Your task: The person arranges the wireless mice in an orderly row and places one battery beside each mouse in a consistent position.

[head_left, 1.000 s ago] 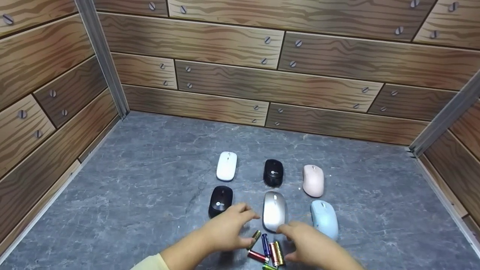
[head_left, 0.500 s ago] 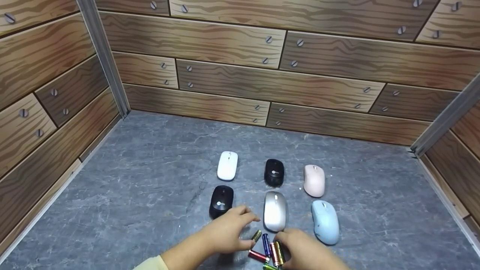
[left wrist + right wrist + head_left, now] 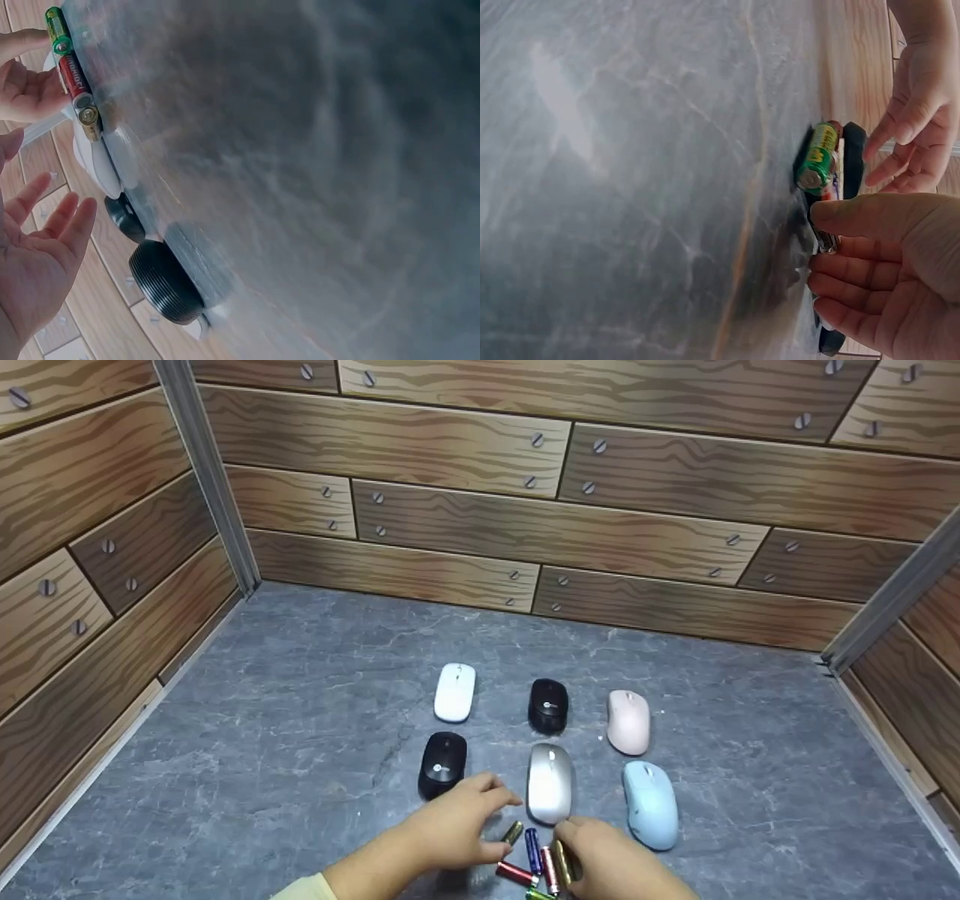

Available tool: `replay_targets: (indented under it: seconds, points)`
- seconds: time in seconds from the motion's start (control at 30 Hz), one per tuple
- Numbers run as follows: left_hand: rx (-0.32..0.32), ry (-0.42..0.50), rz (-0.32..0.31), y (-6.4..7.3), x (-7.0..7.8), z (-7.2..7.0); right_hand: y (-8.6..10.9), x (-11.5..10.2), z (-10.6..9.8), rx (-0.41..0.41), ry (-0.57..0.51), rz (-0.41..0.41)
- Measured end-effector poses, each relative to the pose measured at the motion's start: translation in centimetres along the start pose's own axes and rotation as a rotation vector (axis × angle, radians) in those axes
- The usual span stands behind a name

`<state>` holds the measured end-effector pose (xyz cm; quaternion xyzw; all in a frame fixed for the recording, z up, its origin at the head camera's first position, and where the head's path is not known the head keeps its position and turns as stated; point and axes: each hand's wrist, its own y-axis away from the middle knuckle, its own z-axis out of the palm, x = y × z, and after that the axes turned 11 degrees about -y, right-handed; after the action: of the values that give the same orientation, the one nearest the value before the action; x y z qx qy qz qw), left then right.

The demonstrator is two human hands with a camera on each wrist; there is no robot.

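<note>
In the head view, my right hand [image 3: 619, 862] pinches a gold battery [image 3: 564, 861] between thumb and fingers at the right side of a small battery group. The right wrist view shows that battery's end [image 3: 827, 242] between the thumb and fingers. My left hand [image 3: 461, 826] hovers at the group's left with fingers relaxed and apart, its thumb tip overlapping another gold battery [image 3: 513, 832]. Between the hands lie a blue battery [image 3: 532, 849], an upright-lying red one [image 3: 550, 871], a slanted red one [image 3: 515, 874] and a green one [image 3: 540, 895]. The silver mouse [image 3: 550, 785] is just beyond.
Around the silver mouse stand a black mouse [image 3: 442, 765] by my left hand, a white mouse [image 3: 454, 692], a second black mouse [image 3: 548, 706], a pink mouse [image 3: 628, 722] and a light blue mouse [image 3: 651, 805]. Wood-patterned walls [image 3: 450, 510] enclose the grey marbled tabletop [image 3: 262, 735].
My right hand has moved left from beside the light blue mouse to the gold battery and taken hold of it; that battery has shifted slightly away from the red one. The left hand has barely moved.
</note>
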<state>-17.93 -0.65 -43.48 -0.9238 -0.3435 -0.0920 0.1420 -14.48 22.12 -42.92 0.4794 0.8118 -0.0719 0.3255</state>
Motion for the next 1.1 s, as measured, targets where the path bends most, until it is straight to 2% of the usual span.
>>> replay_targets:
  seconds: [0.27, 0.53, 0.67, 0.8, 0.9, 1.1]
  points:
    - [-0.008, 0.008, -0.003, -0.2, 0.1, 0.0, 0.5, 0.3, -0.7, 0.141, -0.033, -0.098]
    - [-0.062, 0.043, -0.048, -1.6, -0.2, -0.4, 0.4, 1.5, -3.1, 0.214, -0.124, -0.109]
    - [-0.074, 0.078, -0.091, -2.9, -0.2, -1.1, 0.3, 2.0, -5.0, 0.274, -0.145, -0.069]
    - [-0.082, 0.111, -0.151, -4.7, -0.1, -1.9, -0.1, 2.4, -7.3, 0.325, -0.169, 0.040]
    - [-0.083, 0.128, -0.173, -6.2, 0.0, -2.4, -0.5, 3.0, -8.9, 0.357, -0.195, 0.115]
    - [-0.065, 0.131, -0.191, -9.5, -0.1, -2.7, -1.3, 5.1, -11.8, 0.398, -0.195, 0.148]
